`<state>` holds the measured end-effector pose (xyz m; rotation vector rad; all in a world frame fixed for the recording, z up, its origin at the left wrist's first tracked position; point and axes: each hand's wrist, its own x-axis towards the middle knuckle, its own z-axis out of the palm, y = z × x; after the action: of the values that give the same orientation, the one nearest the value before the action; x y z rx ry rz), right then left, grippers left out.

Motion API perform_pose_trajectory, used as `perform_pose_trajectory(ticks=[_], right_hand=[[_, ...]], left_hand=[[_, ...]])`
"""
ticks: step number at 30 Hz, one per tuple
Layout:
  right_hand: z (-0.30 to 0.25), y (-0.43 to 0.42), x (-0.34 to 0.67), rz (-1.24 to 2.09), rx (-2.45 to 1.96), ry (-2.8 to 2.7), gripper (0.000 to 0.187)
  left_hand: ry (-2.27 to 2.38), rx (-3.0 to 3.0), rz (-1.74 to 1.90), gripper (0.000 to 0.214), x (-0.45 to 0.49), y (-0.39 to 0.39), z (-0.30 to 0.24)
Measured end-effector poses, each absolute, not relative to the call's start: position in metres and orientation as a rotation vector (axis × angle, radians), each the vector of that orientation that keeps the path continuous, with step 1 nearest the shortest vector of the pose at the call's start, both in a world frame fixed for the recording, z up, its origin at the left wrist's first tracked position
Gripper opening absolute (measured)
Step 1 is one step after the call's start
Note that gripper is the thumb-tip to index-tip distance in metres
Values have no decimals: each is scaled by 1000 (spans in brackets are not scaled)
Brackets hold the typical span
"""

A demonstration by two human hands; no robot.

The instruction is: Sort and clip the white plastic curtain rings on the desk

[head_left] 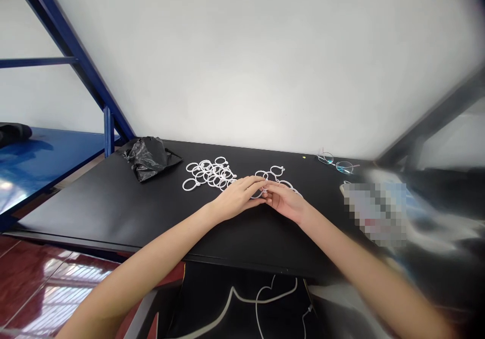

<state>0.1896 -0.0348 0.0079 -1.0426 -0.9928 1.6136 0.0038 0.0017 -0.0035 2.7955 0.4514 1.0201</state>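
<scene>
My left hand [239, 195] and my right hand [285, 201] meet above the black table, fingers closed and fingertips touching. Between them they pinch a white curtain ring [257, 196], partly hidden by the fingers. Left of my left hand lies a loose pile of several white curtain rings [224, 176], each with a small eyelet. A smaller group of similar rings [278, 167] lies just behind and beside my right hand, partly covered by it.
A crumpled black plastic bag [149, 158] sits on the black table [125, 218] at back left. Eyeglasses [344, 167] lie at back right. A pixelated, blurred item [375, 212] and clear plastic are farther right. White cables [227, 306] hang below the front edge.
</scene>
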Motion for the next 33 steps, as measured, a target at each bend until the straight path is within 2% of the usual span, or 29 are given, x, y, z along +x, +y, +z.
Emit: perform_pose_trajectory(ticks=[5,10,13,22,25,28,33], right_hand=[[7,-39,189,1486,-1025,-1054,18],[3,-46,187,976,-1049,-1398,12],[1,-49,184,781,-1040,-1495,11],[1,-50,177,808,-1089,-1469,19],[1,-44,188,636,-1218,-1566,21],[2,-35,203,387,-1370,-1707,14],[-2,-22,219,323,-1503,-1815,9]], left_hand=[[480,2632,959,35,-2,3,1],[570,2497,905,31,-6,4,2],[636,2429,897,27,-6,3,2],[637,2421,920,24,-5,1,6],[654,2577,948,22,-9,8,4],[820,2676,984,26,-14,19,-1],[1109,2723,817,25,-20,33,-12]])
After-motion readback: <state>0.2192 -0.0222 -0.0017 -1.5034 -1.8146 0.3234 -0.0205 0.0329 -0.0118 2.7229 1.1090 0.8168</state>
